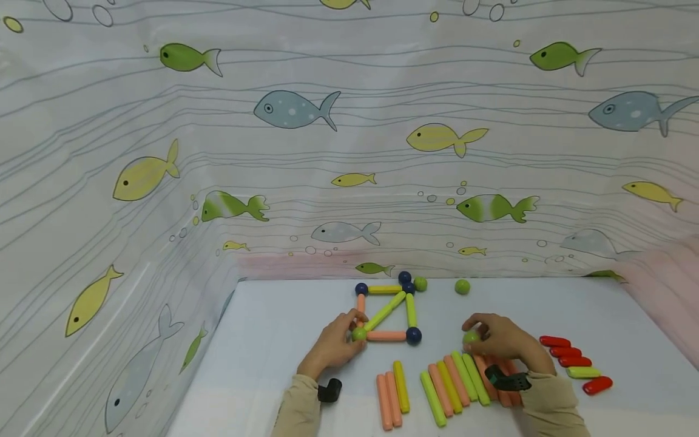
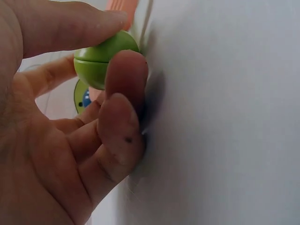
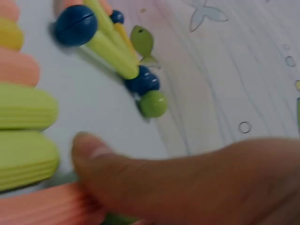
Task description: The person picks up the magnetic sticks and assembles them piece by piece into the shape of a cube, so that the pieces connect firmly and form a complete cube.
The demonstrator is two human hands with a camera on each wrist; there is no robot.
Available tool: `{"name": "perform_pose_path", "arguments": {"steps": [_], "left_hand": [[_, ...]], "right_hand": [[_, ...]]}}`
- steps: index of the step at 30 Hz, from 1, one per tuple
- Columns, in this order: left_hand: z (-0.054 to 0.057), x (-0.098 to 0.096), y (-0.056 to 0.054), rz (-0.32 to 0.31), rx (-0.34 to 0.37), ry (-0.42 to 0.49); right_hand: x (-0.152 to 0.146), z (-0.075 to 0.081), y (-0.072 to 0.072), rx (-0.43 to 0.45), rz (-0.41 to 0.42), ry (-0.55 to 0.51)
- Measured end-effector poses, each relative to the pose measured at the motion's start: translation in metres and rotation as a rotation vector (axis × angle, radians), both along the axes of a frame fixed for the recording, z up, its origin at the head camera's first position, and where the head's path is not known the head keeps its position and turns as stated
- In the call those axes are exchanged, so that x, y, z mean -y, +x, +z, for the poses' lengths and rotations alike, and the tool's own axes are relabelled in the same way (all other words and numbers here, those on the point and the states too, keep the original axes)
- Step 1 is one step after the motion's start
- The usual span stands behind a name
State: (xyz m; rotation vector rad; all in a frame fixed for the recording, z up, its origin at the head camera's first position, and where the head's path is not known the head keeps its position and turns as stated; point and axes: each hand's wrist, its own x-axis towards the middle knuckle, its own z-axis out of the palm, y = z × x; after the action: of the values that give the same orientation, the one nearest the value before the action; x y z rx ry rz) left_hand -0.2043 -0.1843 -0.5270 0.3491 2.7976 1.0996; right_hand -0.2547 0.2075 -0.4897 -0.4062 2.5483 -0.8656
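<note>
My left hand [image 1: 334,343] pinches a green ball [image 1: 358,334] at the near left corner of a square of rods. The left wrist view shows thumb and fingers on that green ball [image 2: 91,70]. Dark blue balls [image 1: 414,335] form the other corners. Orange rods [image 1: 386,335] and yellow rods [image 1: 384,290] make the sides, with a yellow-green rod [image 1: 386,311] running diagonally. Off to the right, my right hand [image 1: 499,338] holds another green ball [image 1: 471,337] above a row of rods. In the right wrist view the thumb [image 3: 117,173] mostly hides that ball.
Below the right hand lies a row of orange, yellow and yellow-green rods [image 1: 452,379]. Left of it sit a few more rods [image 1: 389,400]. Short red pieces [image 1: 597,385] lie at the right. Loose green balls [image 1: 462,286] rest near the fish-patterned back wall [image 1: 349,206].
</note>
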Motion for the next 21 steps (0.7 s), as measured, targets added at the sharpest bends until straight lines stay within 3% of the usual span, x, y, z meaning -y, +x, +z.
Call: {"name": "perform_pose_path", "arguments": {"steps": [9, 16, 21], "left_hand": [[-0.003, 0.002, 0.000, -0.001, -0.007, 0.000], [-0.003, 0.002, 0.002, -0.001, -0.020, 0.002], [-0.004, 0.002, 0.002, -0.002, -0.040, 0.001]], "right_hand": [[0.014, -0.012, 0.002, -0.092, 0.011, -0.031], [0.025, -0.010, 0.007, -0.256, -0.003, 0.087], [0.032, -0.010, 0.009, -0.278, -0.062, 0.158]]}}
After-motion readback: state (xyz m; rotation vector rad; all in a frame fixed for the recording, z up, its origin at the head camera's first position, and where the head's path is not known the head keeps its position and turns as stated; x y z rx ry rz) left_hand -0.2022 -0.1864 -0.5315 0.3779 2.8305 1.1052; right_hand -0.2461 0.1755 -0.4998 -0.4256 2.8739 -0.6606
